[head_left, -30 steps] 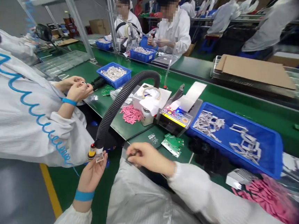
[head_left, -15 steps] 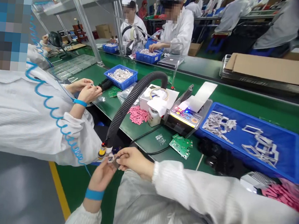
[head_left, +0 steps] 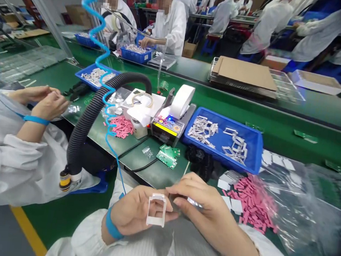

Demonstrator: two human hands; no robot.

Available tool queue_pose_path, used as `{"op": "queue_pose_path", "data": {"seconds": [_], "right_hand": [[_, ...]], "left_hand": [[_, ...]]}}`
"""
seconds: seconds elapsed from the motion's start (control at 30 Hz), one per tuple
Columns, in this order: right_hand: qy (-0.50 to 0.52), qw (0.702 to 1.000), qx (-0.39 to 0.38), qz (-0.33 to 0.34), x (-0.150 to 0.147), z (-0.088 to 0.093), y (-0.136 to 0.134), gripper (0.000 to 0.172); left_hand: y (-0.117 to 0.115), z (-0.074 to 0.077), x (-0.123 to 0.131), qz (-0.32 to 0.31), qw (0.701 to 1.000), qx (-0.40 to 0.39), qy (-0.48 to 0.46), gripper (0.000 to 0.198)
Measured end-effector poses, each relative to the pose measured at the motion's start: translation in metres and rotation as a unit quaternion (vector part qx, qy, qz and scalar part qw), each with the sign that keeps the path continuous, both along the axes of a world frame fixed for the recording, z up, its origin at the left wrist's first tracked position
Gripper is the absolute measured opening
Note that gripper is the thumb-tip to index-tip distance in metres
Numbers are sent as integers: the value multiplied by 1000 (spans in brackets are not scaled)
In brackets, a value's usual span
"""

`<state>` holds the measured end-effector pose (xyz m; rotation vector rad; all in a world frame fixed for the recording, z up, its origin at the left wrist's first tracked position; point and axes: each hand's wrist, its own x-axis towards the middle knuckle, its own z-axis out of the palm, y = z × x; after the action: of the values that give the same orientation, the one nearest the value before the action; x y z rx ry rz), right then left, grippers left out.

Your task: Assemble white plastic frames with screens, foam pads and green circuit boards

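Note:
A small white rectangular plastic frame (head_left: 155, 223) with an open middle lies across the fingers of my left hand (head_left: 130, 210), which holds it in front of my body. That wrist wears a blue band (head_left: 112, 223). My right hand (head_left: 201, 202) is close beside it, thumb and fingers pinched together. A slim shiny piece (head_left: 194, 203) shows under those fingers, mostly hidden, and its kind cannot be told. Similar white frames (head_left: 237, 148) lie in a blue tray (head_left: 225, 116) on the bench.
Pink strips (head_left: 253, 203) and clear plastic bags (head_left: 297, 195) lie at right. Green circuit boards (head_left: 168, 155) sit near the bench edge, before a device with lit buttons (head_left: 168, 130). A black hose (head_left: 82, 136) and blue coiled cord (head_left: 100, 60) hang left, near a co-worker's hands (head_left: 45, 103).
My view has swung right. Both hands have moved away from the hose end to in front of my body. The white frame now shows plainly in my left hand.

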<state>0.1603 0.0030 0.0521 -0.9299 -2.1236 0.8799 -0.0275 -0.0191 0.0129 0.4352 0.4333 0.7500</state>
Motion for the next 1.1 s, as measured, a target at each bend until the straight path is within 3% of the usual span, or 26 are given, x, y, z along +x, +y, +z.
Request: {"op": "queue_pose_path", "data": {"seconds": [0.1, 0.2, 0.27, 0.63, 0.8, 1.1], "right_hand": [[24, 997, 32, -67, 9, -1, -7, 16], [15, 980, 117, -161, 16, -3, -12, 11], [-13, 971, 155, -182, 20, -5, -14, 12], [-27, 967, 147, -206, 25, -14, -15, 15], [-13, 965, 163, -207, 27, -20, -13, 11], [-19, 966, 158, -205, 27, -25, -10, 13]], "left_hand": [[2, 3, 12, -17, 998, 35, 39, 39], [1, 4, 18, -21, 995, 73, 71, 37], [2, 4, 20, -22, 991, 99, 86, 37], [8, 19, 26, -19, 970, 206, 128, 32], [11, 11, 28, -12, 962, 255, 95, 32], [16, 0, 29, -16, 963, 256, 80, 32]]}}
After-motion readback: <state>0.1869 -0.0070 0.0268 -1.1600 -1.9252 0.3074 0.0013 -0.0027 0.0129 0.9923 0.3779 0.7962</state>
